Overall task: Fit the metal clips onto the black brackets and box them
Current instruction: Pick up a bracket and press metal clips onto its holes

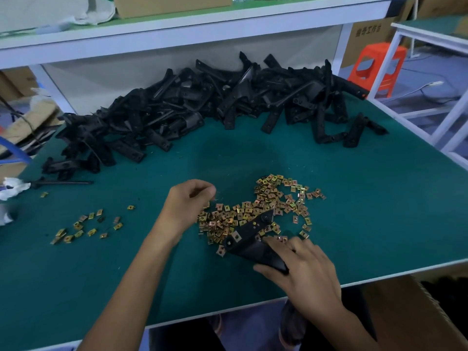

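Right hand (304, 272) grips bracket (250, 231) amid clips (278, 196).

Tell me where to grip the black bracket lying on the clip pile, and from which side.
Grip the bracket at its broad near end, coming from the right, where the right hand pinches it between thumb and fingers. It lies flat across the metal clips with its holed arm pointing away, so that end is left clear for fitting.

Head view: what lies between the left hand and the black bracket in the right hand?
Loose metal clips from the big pile fill that gap between left hand and black bracket; the head view shows it.
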Available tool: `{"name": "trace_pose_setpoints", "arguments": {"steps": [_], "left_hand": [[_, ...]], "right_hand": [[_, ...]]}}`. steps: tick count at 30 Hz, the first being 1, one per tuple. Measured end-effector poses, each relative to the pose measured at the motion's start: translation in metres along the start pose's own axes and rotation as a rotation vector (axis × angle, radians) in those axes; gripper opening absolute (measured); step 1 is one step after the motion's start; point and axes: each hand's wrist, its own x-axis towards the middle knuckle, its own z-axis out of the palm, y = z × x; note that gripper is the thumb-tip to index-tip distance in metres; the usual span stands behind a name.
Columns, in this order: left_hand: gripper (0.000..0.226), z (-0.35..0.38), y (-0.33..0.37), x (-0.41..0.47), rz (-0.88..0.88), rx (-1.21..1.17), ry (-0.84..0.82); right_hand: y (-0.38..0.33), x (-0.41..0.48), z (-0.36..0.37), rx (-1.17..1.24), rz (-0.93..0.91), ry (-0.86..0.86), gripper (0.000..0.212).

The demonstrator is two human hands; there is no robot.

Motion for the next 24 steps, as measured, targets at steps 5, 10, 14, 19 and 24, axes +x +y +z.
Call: {"name": "trace_pose_setpoints", "arguments": {"steps": [5,10,14,19,24], "left_hand": [[0.013,0.026,0.023,-0.03,0.104,-0.051,-0.227],[0.015,0.04,0.029,-0.043,0.069,-0.07,-0.268],[0.015,0.038,0.027,-0.043,0.04,-0.059,-0.253],[0.016,0.039,0.025,-0.044,-0.008,-0.079,-0.248],[0.015,0.034,0.026,-0.044,-0.027,-0.09,-0.282]], "right_hand": [[0.001,-0.001,0.001,0.004,-0.014,-0.01,0.059],[0.001,-0.001,0.001,0.001,-0.007,-0.021,0.058],[0.001,-0.001,0.002,0.0,-0.009,-0.018,0.057],[0.001,-0.001,0.002,0.008,-0.009,-0.022,0.058],[0.002,-0.001,0.002,0.022,-0.03,-0.021,0.06]]}}
